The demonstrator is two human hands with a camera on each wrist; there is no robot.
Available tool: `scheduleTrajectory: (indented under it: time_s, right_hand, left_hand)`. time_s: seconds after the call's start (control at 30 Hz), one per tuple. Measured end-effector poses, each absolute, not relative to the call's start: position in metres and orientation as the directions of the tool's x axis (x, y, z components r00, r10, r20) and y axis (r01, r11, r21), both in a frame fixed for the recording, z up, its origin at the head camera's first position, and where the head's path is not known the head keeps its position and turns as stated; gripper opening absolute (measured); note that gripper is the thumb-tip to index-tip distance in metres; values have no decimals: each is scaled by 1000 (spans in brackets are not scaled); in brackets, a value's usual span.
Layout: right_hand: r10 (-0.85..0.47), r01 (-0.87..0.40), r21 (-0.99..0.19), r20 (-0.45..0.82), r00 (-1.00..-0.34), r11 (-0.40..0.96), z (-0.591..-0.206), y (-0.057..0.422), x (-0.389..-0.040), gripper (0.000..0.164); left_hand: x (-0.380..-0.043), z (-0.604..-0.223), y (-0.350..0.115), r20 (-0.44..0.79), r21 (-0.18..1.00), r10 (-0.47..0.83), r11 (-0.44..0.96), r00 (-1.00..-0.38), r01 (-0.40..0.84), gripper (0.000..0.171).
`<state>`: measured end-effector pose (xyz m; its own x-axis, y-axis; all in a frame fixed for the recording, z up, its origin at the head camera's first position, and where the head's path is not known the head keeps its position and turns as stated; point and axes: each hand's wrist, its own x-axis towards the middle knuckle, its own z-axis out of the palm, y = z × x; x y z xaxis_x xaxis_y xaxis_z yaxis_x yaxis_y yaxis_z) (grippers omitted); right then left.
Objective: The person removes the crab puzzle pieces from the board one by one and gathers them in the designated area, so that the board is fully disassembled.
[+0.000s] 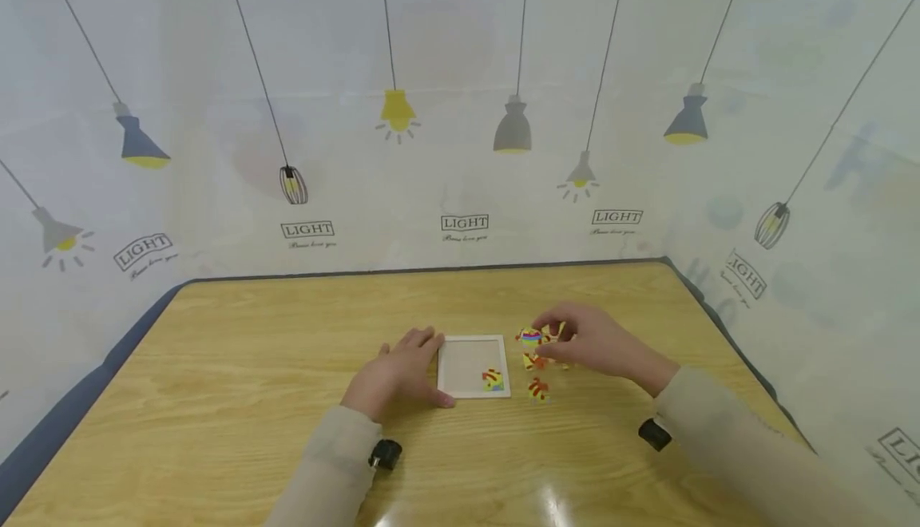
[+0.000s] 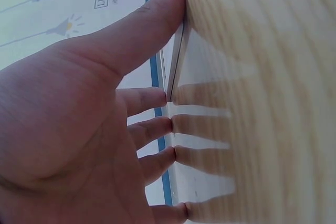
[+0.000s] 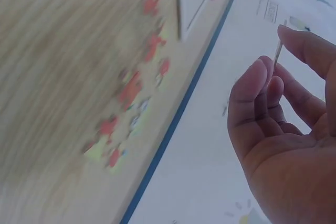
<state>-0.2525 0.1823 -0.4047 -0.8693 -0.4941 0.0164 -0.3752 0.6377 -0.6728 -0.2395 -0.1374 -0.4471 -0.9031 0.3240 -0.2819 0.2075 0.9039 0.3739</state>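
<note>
My right hand [image 1: 592, 341] pinches a thin jigsaw piece [image 1: 531, 338] with rainbow stripes, between thumb and fingertips. It is held above the table and appears edge-on in the right wrist view. My left hand [image 1: 398, 371] rests along the left side of a square white-rimmed puzzle tray [image 1: 472, 396]. Its thumb touches the near left corner, and the other fingers, fairly straight and spread, reach to the far left corner and the tabletop. One yellow and red jigsaw piece [image 1: 493, 380] lies in the tray's near right corner.
Several loose red and yellow puzzle pieces [image 1: 538, 390] lie on the wooden table [image 1: 216, 399] to the right of the tray, some partly behind my right hand. A pale wall covering [image 1: 460, 184] printed with lamps stands along the table's back and sides.
</note>
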Motion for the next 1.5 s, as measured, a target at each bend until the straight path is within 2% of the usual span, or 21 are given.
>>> scheduleTrajectory:
  time_s: [0.3,0.63,1.2,1.37,1.5]
  right_hand:
    - [-480,-348,-643,-35,-877,682,-433,223,-243,31]
    - [-468,-314,-613,-104,-878,725,-466,236,-235,33]
    - [-437,-279,-642,-98,-894,714,-463,235,-236,30]
    - [-459,-326,-618,-64,-886,716,-447,215,-246,29]
    - [-477,-325,-645,-69,-876,691,-434,188,-253,32]
  left_hand:
    - [-241,-448,-139,-277,387,324,899,-905,204,109]
    - [-241,-450,-137,-281,388,325,899,-903,203,110]
    - [-242,-449,-135,-277,384,326,900,-904,207,110]
    - [-241,-447,-136,-280,386,321,900,-905,200,110]
    - [-240,-448,-138,-283,385,322,901,-904,200,110]
